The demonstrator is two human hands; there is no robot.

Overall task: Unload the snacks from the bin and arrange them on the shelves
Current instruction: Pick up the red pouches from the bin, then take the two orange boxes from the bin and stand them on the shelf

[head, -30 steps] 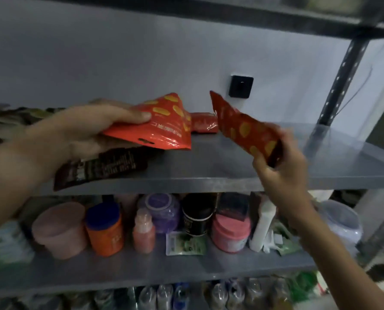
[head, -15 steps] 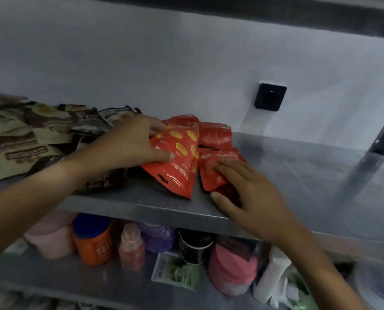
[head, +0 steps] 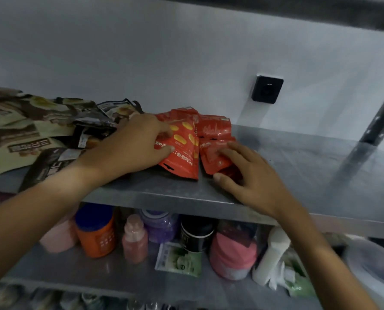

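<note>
Left hand [head: 130,148] pressing flat on front red snack pouch [head: 182,157] on shelf [head: 164,193]; right hand [head: 251,173] fingers spread on second pouch [head: 213,155]; light, crinkly, slippery film, probably best pinching edges.

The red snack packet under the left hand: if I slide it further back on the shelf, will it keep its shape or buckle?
Probably buckles: the red snack packet is a thin, creased pouch that looks soft. It is glossy and lies on smooth metal shelf, so it should slide easily. It likely weighs little; the left hand pins it with straight fingers.
</note>
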